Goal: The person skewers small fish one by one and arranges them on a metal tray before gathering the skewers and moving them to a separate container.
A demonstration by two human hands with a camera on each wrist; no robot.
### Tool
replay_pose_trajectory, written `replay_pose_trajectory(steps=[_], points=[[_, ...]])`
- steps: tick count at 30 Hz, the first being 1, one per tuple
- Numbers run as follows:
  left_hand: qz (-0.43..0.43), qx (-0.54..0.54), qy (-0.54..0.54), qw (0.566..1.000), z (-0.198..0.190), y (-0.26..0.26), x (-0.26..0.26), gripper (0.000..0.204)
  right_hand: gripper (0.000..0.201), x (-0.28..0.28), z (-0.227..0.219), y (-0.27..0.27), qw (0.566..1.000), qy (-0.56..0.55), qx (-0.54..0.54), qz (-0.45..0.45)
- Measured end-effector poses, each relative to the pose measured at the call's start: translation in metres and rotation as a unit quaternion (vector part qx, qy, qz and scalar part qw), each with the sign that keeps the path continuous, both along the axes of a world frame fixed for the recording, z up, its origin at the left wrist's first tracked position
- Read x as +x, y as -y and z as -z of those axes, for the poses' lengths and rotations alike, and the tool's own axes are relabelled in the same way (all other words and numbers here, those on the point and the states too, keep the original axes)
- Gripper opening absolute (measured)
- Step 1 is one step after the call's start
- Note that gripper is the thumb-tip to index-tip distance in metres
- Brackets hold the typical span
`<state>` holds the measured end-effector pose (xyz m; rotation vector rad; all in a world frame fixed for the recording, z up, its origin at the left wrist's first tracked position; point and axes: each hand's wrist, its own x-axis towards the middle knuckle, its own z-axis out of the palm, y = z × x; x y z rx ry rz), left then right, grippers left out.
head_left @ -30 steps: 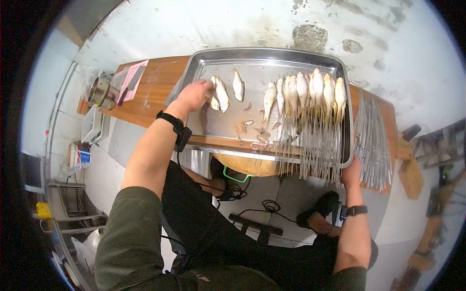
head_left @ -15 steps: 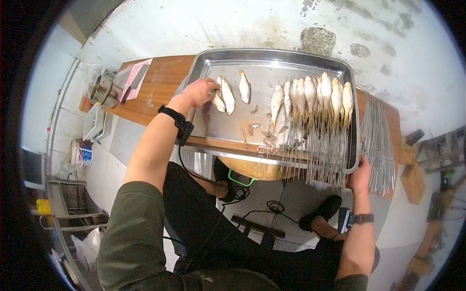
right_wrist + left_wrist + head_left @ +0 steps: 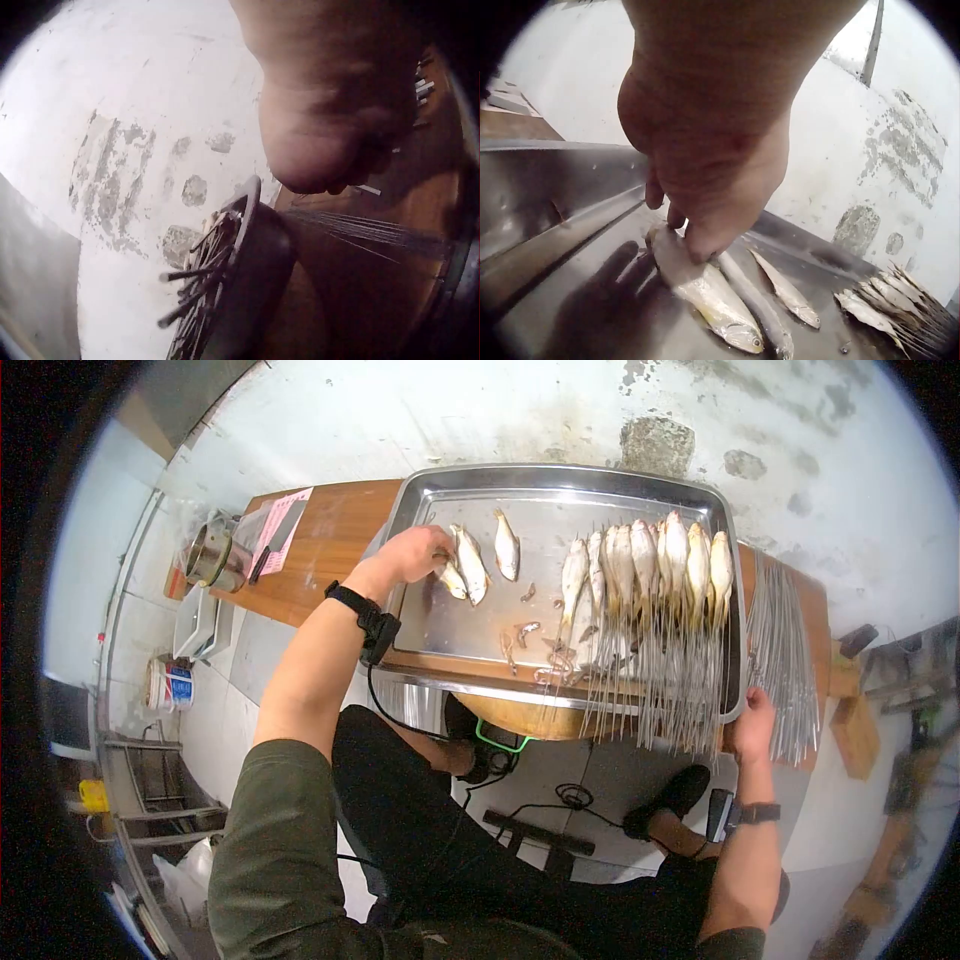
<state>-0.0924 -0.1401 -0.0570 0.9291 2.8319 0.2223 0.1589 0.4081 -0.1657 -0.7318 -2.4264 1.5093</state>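
Toward the left of the metal tray (image 3: 445, 645), my left hand (image 3: 412, 554) pinches the tail end of a small fish (image 3: 712, 300). Another fish (image 3: 470, 565) lies beside it and a third (image 3: 507, 546) farther right, both flat. A row of skewered fish (image 3: 640, 565) fills the tray's right part, metal skewers (image 3: 665, 690) pointing over the near edge. My right hand (image 3: 755, 725) is just outside the near right corner, beside loose skewers (image 3: 785, 650). In the right wrist view its fingers look curled, but the fingertips are hidden, so any hold is unclear.
A knife (image 3: 277, 540) on pink paper and a metal pot (image 3: 215, 557) stand at the table's left. Dark scraps (image 3: 527, 631) lie mid-tray. The stained wall (image 3: 520, 410) rises behind; a round board (image 3: 530, 718) sits below the front edge.
My right hand has moved from the tray's near right corner outward to the loose skewers. My left hand stays at the left fish. The head view has shifted slightly.
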Motion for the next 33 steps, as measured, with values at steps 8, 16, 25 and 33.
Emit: replay_pose_trajectory(steps=[8,16,25,33], points=[[0.054,0.007,-0.028,0.998,0.001,-0.003,-0.001,0.010,0.011,-0.004,-0.010,0.007,0.999,-0.008,-0.034,-0.005],[0.156,0.010,0.023,0.988,-0.030,-0.030,0.058,0.006,0.009,-0.009,-0.029,0.002,0.999,-0.025,0.022,0.039],[-0.187,-0.084,0.077,0.976,-0.038,-0.014,0.008,0.027,0.010,-0.021,-0.096,0.009,0.996,-0.064,-0.016,0.067],[-0.408,0.074,0.141,0.899,0.003,-0.032,0.012,0.057,0.012,0.006,-0.171,0.046,0.984,-0.118,-0.129,-0.003]])
